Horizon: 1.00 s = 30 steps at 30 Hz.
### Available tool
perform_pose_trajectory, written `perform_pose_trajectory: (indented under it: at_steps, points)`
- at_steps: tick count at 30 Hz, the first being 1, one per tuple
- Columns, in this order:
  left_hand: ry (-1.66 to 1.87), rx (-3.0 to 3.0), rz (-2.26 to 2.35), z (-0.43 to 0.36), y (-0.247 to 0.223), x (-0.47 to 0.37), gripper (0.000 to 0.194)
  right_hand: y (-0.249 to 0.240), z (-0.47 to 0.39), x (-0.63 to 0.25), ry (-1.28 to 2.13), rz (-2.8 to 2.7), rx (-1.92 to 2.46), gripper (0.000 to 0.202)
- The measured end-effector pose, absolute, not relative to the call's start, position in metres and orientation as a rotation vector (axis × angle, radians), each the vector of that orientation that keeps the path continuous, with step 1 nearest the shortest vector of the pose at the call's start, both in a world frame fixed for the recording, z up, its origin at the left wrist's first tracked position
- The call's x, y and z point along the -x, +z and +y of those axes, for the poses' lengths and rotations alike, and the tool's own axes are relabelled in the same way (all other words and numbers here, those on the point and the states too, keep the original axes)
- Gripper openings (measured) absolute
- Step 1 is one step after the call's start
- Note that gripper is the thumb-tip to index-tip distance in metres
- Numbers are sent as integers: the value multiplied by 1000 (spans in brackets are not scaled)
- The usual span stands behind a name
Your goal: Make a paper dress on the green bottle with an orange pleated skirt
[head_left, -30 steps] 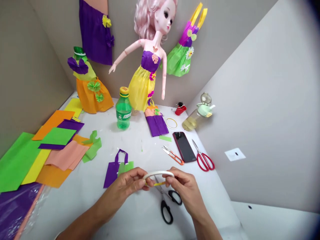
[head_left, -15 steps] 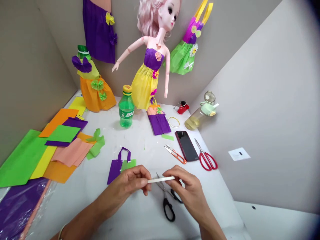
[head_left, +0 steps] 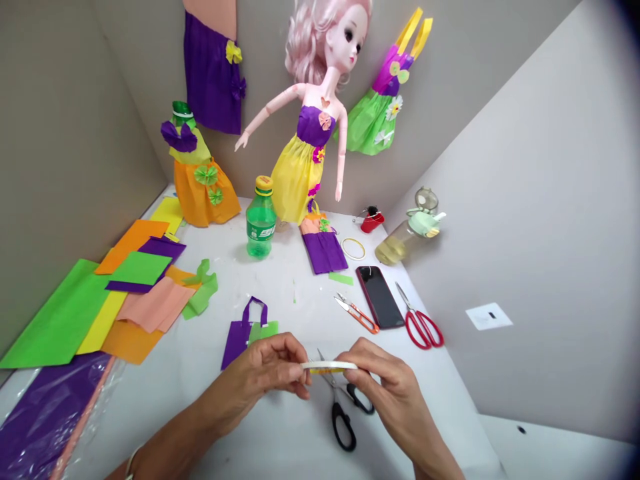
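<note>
Between my two hands is a thin roll of white tape [head_left: 327, 365], seen nearly edge-on with a strip of yellow showing on its inner side. My left hand [head_left: 270, 365] pinches its left end between thumb and fingers. At the other end, the thumb and fingers of my right hand [head_left: 383, 373] grip it. Black-handled scissors [head_left: 343, 427] lie on the table beneath, partly hidden by the roll and my right hand. Just beyond my left hand are a small purple bag piece with a handle [head_left: 234, 343] and a green scrap [head_left: 270, 329].
Coloured fabric sheets [head_left: 140, 268] are piled at the left. A green bottle [head_left: 261, 223], a dressed doll [head_left: 320, 127] and a small purple bag [head_left: 325, 252] stand or lie farther back. Orange snips [head_left: 363, 318], a phone [head_left: 380, 297], red scissors [head_left: 423, 327] and a drinking bottle [head_left: 400, 243] are at right.
The roll has tilted in my hands, so its yellow inner side now shows below the white edge. The whole view has shifted slightly; both hands keep their hold.
</note>
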<state>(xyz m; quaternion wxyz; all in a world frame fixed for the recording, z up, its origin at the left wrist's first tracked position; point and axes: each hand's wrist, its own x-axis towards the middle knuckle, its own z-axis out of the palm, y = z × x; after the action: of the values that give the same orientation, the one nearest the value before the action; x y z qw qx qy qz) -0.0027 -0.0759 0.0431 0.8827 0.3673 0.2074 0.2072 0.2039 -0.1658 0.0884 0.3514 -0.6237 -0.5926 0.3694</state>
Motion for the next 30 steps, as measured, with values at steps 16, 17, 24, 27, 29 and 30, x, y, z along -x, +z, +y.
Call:
perform_pose_trajectory:
  at_steps: [16,17,24,27,29,30]
  points:
    - [411,-813,392,-75,39,7,18,80,-164,-204,1086,-1414,1543,19]
    - [413,-799,378,-75,39,7,18,76,-163,-205,1129,-1345,1501,20]
    - [455,-698,393,-79,41,4,18,42,-159,-199,1347,-698,1153,26]
    - [481,-664,412,-81,39,3,19,36,-157,-194,1409,-597,1124,28]
    - [497,-688,448,-80,38,3,19,40,-156,-193,1443,-758,1241,30]
    - [501,-719,470,-80,37,3,20,44,-155,-193,1410,-904,1353,29]
